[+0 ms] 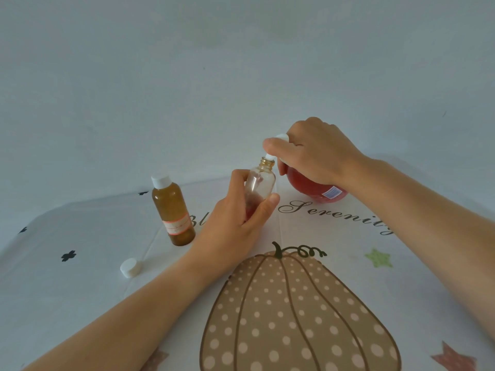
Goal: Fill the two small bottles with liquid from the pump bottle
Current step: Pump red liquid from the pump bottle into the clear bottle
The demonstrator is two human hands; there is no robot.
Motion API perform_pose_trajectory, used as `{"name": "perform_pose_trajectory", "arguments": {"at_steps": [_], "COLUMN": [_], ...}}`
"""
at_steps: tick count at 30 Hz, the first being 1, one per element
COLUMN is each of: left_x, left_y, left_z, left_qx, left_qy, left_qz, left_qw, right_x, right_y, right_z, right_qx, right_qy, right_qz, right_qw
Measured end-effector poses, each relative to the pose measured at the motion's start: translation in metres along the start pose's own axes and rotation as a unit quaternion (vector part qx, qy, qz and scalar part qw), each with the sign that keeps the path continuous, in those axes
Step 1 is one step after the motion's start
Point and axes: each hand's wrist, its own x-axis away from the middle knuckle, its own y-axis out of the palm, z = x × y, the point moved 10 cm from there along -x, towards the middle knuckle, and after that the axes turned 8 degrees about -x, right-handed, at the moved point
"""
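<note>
My left hand [241, 218] grips a small clear bottle [261, 180] with its cap off, holding its gold-threaded mouth right under the white pump nozzle. A little red liquid shows low in this bottle, behind my fingers. My right hand [313, 151] lies over the white pump head of the round red pump bottle [316, 188], fingers curled around it and the index finger laid along the spout. A second small bottle [172, 210], amber with a white cap and a pale label, stands upright to the left.
A loose white cap [130, 267] lies on the tablecloth [80, 263] at the left front. The cloth carries a large dotted pumpkin print, script lettering, stars and small black clovers. A pale wall rises just behind the table.
</note>
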Motion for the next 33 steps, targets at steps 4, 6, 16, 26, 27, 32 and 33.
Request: {"name": "perform_pose_trajectory", "arguments": {"at_steps": [4,6,16,26,27,32,33], "left_x": [-0.001,-0.001,-0.001,0.002,0.003,0.004,0.004], "left_y": [0.0,-0.003,-0.008,-0.008,-0.008,-0.003,-0.003], "left_z": [0.001,0.002,-0.002,-0.003,-0.003,-0.006,-0.008], "left_qx": [0.013,0.022,0.046,0.12,0.128,0.173,0.182], "left_qy": [0.006,0.009,-0.001,-0.01,-0.013,-0.055,-0.061], "left_qz": [-0.003,0.006,0.023,0.002,-0.001,-0.028,-0.027], "left_qw": [1.0,1.0,0.999,0.993,0.992,0.983,0.981], "right_x": [0.0,0.002,0.003,0.002,0.002,0.0,0.0], "right_y": [-0.001,-0.004,-0.004,-0.005,-0.005,0.0,0.0], "right_z": [0.0,0.001,0.002,0.0,0.0,0.001,0.0], "right_qx": [0.001,0.009,0.024,0.007,0.004,0.003,0.006], "right_qy": [0.001,0.007,0.002,-0.003,-0.004,-0.004,-0.004], "right_qz": [-0.003,0.002,-0.006,0.008,0.008,-0.007,-0.007], "right_qw": [1.0,1.0,1.0,1.0,1.0,1.0,1.0]}}
